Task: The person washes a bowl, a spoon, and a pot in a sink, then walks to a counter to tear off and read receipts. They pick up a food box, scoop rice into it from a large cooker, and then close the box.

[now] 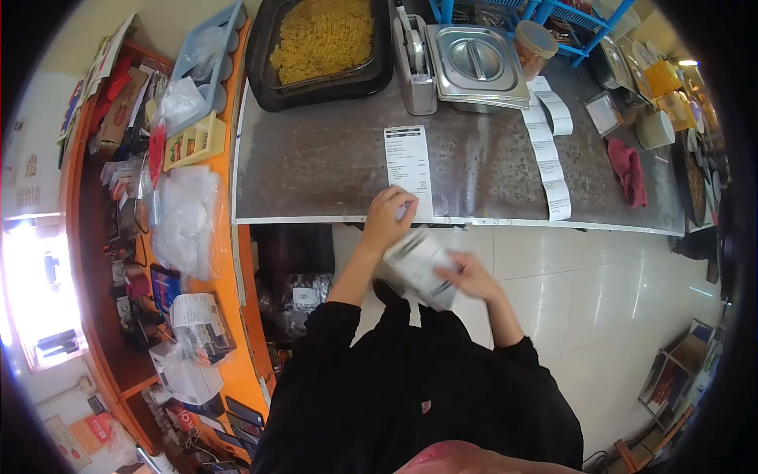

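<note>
A printed paper receipt [405,158] lies flat on the dark metal counter, its lower end reaching the front edge. Over that lower end is my left hand [387,217], thumb and fingers curled together in a pinch; I cannot tell what is between the fingertips. In front of the counter edge, my right hand [471,276] grips white printed receipts [426,265], tilted and blurred by motion. The upper corner of these papers comes close below my left hand.
A long curling receipt strip [545,158] hangs down the counter's right part, near a red cloth [626,172]. Behind stand a black tray of yellow rice [328,39], a lidded steel container [476,59] and a jar [534,46]. An orange shelf [225,316] with plastic bags borders the left.
</note>
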Available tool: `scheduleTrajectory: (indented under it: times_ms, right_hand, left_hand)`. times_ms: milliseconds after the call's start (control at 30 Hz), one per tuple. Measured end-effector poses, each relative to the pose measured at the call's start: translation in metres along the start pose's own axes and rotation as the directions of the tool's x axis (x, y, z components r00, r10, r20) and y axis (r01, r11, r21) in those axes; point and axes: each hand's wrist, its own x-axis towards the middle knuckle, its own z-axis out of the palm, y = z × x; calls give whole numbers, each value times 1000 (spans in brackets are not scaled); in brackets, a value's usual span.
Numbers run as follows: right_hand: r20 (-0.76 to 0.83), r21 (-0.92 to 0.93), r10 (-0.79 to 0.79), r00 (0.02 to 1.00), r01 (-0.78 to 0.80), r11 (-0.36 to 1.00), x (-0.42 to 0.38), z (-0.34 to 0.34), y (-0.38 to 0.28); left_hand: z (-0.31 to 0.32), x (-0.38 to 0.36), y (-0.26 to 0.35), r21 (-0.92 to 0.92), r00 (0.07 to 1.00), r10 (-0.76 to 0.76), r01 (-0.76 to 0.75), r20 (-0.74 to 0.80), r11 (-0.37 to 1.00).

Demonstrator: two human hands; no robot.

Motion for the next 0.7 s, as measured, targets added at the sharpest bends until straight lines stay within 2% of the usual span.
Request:
scheduleTrajectory:
  times_ms: [67,133,167,200,267,300,367,433,467,533,567,667,700]
  right_hand:
    - [-314,-96,-108,943,82,992,19,-22,-27]
    - [-548,-249,-257,796,139,959,58,-36,-28]
    - [-623,-399,-326,711,70,914,70,-38,-28]
    - [-678,-527,-401,616,-27,849,77,-37,-29]
    - [-709,-494,-275,649,-179,851,79,-31,-42]
    - [-723,-472,-205,660,-254,844,77,-29,-44]
    - [-713,-437,-204,671,-199,877,66,-30,-42]
    - [-723,-375,-176,668,-165,912,38,-25,-44]
    - [-713,-346,-220,666,-61,936,26,-23,-33]
    - [-695,-279,-307,650,150,949,2,-18,9]
    - [-696,-168,-224,682,148,975,-5,-16,25]
    - [-655,144,-1,756,127,981,-19,-12,62]
    - [-633,229,52,773,122,966,-20,-10,66]
  left_hand:
    - [-2,-2,-5,40,994,106,-105,-36,994]
    - [4,-5,3,20,994,36,-34,-103,999]
    - [8,-6,7,6,991,1,0,-132,1000]
    - [10,-5,15,142,993,39,-23,-114,990]
    - [13,0,34,397,991,114,-79,-67,915]
    - [18,1,33,447,989,144,-117,-27,887]
    - [26,5,28,543,979,195,-194,57,817]
    - [24,4,32,540,986,144,-163,78,826]
    - [23,5,35,540,989,121,-148,86,828]
    - [26,6,34,548,967,251,-234,45,803]
    - [27,9,34,553,948,317,-277,25,785]
    - [39,14,23,289,969,235,-248,79,925]
    - [43,14,26,314,978,202,-209,56,926]
